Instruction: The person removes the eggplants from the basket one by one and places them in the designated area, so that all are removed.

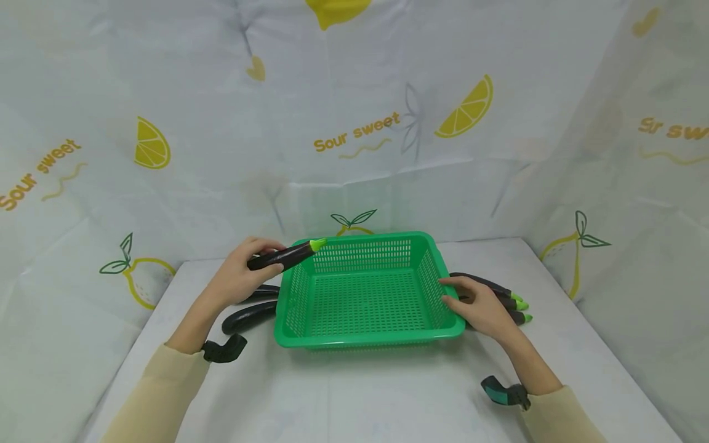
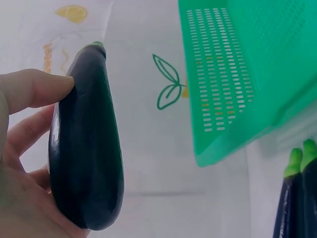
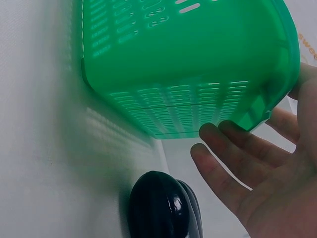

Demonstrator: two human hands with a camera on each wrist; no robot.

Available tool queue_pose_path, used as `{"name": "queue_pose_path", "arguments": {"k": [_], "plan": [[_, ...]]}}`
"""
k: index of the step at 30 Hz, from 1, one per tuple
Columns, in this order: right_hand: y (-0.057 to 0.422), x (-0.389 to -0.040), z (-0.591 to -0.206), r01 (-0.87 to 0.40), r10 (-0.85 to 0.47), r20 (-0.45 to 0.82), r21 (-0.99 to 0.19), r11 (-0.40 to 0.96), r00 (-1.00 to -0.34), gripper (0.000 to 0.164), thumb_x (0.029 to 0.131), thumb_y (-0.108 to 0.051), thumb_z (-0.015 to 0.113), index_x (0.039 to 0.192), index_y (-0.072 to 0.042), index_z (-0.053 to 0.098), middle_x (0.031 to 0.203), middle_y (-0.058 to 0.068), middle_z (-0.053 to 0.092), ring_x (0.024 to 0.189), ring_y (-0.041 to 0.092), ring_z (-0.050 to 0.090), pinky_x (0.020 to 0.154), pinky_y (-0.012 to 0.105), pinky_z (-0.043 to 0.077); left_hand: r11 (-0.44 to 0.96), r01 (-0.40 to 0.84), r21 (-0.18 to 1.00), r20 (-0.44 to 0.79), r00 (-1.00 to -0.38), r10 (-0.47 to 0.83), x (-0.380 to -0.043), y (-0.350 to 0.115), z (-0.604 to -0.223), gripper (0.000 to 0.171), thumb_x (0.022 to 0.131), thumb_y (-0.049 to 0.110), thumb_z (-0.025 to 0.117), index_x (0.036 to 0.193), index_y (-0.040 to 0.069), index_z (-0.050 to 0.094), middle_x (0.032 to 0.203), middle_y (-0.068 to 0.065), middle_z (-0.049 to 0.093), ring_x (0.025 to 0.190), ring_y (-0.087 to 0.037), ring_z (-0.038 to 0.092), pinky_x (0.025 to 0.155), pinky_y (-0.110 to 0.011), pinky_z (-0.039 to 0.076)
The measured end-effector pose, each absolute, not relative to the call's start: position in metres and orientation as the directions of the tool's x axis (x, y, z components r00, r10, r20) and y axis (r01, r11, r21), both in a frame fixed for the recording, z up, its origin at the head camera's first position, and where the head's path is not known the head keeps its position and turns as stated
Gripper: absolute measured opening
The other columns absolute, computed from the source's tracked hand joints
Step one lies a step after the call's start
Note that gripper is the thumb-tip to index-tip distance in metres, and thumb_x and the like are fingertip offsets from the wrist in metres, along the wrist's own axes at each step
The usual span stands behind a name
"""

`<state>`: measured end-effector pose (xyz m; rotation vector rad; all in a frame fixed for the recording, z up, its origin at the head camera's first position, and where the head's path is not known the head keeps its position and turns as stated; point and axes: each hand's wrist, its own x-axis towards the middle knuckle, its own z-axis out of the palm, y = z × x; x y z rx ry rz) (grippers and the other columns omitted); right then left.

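Note:
My left hand grips a dark purple eggplant above the left rear corner of the green plastic basket. The eggplant's green stem end points right, toward the basket's inside. In the left wrist view the thumb presses one side of this eggplant, and the fingers lie partly hidden behind it. At the basket's right side, my right hand holds the rim. The right wrist view shows several of its fingers outside the basket wall, with the thumb mostly hidden. No eggplant lies inside the basket.
Two eggplants lie on the white-covered table left of the basket, partly hidden. Three more eggplants lie close together at its right, green ends outward, partly behind my right hand. A lemon-printed cloth hangs right behind.

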<state>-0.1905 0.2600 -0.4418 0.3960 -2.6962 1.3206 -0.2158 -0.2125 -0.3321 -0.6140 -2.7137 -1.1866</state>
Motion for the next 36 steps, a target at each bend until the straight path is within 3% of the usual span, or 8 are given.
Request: {"name": "queue_pose_path", "arguments": {"k": [13, 23, 32, 36], "plan": [[0.259, -0.19, -0.444, -0.282, -0.182, 0.215, -0.772, 0.57, -0.959, 0.041, 0.1, -0.022, 0.068, 0.135, -0.004, 0.062, 0.134, 0.021, 0.061, 0.115, 0.04, 0.064, 0.091, 0.054, 0.053, 0.664, 0.345, 0.663, 0.259, -0.938, 0.229, -0.201, -0.241, -0.347, 0.034, 0.098, 0.023, 0.068, 0.13, 0.01, 0.064, 0.124, -0.012, 0.056, 0.104, -0.029, 0.057, 0.086, -0.045, 0.046], [0.259, -0.192, -0.446, -0.289, -0.181, 0.226, -0.756, 0.587, -0.957, 0.04, 0.099, -0.023, 0.068, 0.135, -0.004, 0.063, 0.133, 0.02, 0.062, 0.112, 0.038, 0.065, 0.089, 0.051, 0.054, 0.721, 0.268, 0.639, 0.243, -0.96, 0.142, -0.191, -0.266, -0.364, 0.036, 0.099, 0.021, 0.067, 0.131, 0.006, 0.063, 0.121, -0.015, 0.055, 0.101, -0.03, 0.055, 0.082, -0.045, 0.045], [0.26, -0.192, -0.448, -0.275, -0.176, 0.212, -0.758, 0.591, -0.961, 0.041, 0.099, -0.024, 0.068, 0.135, -0.005, 0.063, 0.131, 0.018, 0.063, 0.108, 0.033, 0.066, 0.083, 0.035, 0.055, 0.746, 0.188, 0.639, 0.197, -0.977, 0.077, -0.186, -0.278, -0.383, 0.037, 0.099, 0.021, 0.066, 0.132, 0.004, 0.062, 0.123, -0.021, 0.056, 0.108, -0.033, 0.053, 0.085, -0.047, 0.043], [0.26, -0.192, -0.446, -0.288, -0.183, 0.223, -0.759, 0.583, -0.958, 0.04, 0.1, -0.023, 0.068, 0.134, -0.004, 0.063, 0.132, 0.02, 0.062, 0.11, 0.036, 0.066, 0.086, 0.042, 0.055, 0.749, 0.153, 0.644, 0.181, -0.982, 0.046, -0.182, -0.278, -0.393, 0.039, 0.098, 0.021, 0.068, 0.131, 0.002, 0.062, 0.123, -0.023, 0.056, 0.107, -0.035, 0.054, 0.084, -0.048, 0.044]]}}
